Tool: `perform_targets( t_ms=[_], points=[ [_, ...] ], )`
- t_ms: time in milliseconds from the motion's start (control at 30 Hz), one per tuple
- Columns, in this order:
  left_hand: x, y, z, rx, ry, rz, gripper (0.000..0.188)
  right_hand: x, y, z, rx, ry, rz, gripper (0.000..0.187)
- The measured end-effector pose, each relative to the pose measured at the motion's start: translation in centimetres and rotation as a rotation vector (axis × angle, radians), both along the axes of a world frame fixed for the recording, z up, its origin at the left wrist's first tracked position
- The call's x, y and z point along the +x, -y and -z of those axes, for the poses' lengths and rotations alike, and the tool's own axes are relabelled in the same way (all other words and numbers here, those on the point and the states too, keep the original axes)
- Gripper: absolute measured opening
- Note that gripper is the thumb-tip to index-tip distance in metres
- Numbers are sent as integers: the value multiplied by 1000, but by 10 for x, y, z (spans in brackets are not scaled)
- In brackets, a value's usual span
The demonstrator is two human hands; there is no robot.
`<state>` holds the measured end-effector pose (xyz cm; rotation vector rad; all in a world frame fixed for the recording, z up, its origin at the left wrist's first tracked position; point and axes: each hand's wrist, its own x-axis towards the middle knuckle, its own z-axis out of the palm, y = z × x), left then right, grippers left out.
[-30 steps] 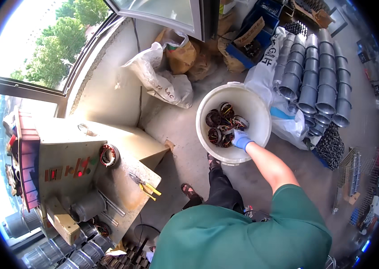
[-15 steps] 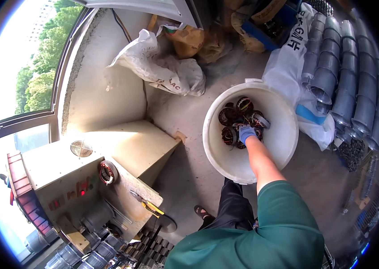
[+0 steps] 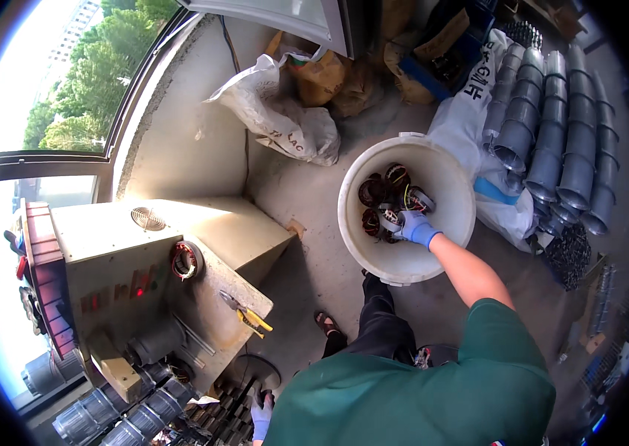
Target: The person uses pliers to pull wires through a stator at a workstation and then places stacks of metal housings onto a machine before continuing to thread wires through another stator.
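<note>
My right hand, in a blue-grey glove, reaches into a large white tub and grips a motor stator, a ring with windings. Several similar stators with dark red windings and a few yellow wires lie around it in the tub. At the lower edge, my gloved left hand hangs beside the workbench near a stack of dark blocks; its fingers are too small and dim to read. On the bench sits another stator, with yellow-handled pliers to its right.
A beige machine housing with a red light adjoins the bench at left. White and brown sacks lean by the wall. Stacked grey metal cylinders lie right of the tub. Grey motor casings stand at lower left.
My right hand has drawn back slightly toward me with a stator in its grip. My left hand has come into view at the lower edge. The whole view has shifted a little.
</note>
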<state>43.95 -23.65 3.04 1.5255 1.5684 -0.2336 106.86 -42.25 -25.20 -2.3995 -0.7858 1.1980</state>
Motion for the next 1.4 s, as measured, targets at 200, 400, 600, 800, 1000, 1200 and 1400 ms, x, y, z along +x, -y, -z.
perform_targets(
  t_ms=[200,400,600,800,1000,1200,1400],
  points=[
    [145,-56,-34,-186,494,112,56,-89,-11,-197,381,85,5,46],
    [226,-70,-71,-880,768,-142,72,-215,-49,-363,810,261,-200,50],
    [169,-84,-102,-1237,1061,-118,82,-317,-63,-440,955,331,-372,40],
    [102,-73,-128,-1155,942,-140,47,-374,-65,-447,983,228,-608,41],
    [64,-71,-97,-1364,946,-404,49,-407,-63,-459,824,391,-364,61],
    [53,-70,-86,-1093,1136,-759,38,-457,-48,-454,1097,-293,158,31],
    [44,-64,-89,-948,1166,-757,29,-493,-54,-444,993,-407,313,26]
  ],
)
